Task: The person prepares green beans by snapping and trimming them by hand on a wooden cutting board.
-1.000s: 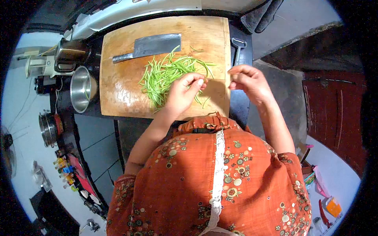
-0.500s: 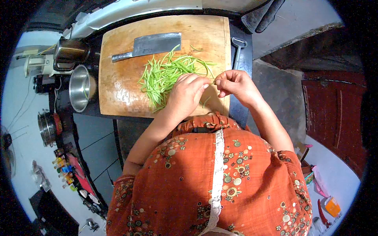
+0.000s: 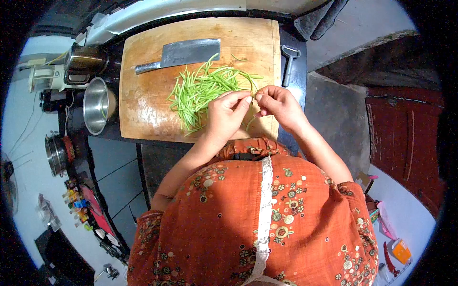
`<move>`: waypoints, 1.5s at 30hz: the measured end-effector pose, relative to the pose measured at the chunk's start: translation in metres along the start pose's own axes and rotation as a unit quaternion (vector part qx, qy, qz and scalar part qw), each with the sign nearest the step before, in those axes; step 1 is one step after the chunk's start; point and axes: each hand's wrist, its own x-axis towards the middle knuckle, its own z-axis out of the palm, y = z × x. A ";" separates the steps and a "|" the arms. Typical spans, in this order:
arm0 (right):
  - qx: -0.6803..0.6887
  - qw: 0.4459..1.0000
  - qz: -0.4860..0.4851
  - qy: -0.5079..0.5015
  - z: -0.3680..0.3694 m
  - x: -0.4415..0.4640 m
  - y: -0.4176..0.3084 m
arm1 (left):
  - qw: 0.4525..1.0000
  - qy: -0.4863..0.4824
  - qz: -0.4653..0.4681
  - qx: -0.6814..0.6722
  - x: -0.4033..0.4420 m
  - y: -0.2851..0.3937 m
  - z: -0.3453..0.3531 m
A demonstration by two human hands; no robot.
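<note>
A pile of thin green stems [image 3: 202, 88] lies on the wooden cutting board [image 3: 143, 105]. At the right side of the pile, my left hand [image 3: 227, 114] pinches with thumb and forefinger. My right hand [image 3: 282, 108] is pinched close beside it, the fingertips almost touching. Whatever sits between the fingertips is too small to make out. A cleaver [image 3: 191, 52] lies flat on the board beyond the pile, its handle pointing left.
A peeler [image 3: 288, 66] rests on the dark counter right of the board. To the left stand a metal bowl [image 3: 96, 106] and a dark pot [image 3: 86, 59]. A grey cloth [image 3: 318, 21] hangs at the back right.
My right hand has moved left from the board's right edge to meet my left hand. Its fingers have closed into a pinch. The pile and the cleaver look unchanged.
</note>
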 end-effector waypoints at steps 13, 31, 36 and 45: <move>-0.022 0.990 0.021 0.139 -0.062 -0.012 0.006 | 0.920 0.012 -0.095 -0.379 0.017 -0.034 -0.042; -0.288 0.885 0.116 0.348 -0.231 0.047 0.062 | 0.935 0.054 -0.096 0.336 0.031 -0.094 -0.106; -0.155 0.922 0.157 0.319 -0.234 0.054 0.072 | 0.960 -0.026 -0.002 0.279 0.018 -0.096 -0.066; 0.021 0.952 0.187 0.242 -0.265 0.060 0.098 | 0.931 -0.037 0.054 0.360 0.018 -0.097 -0.034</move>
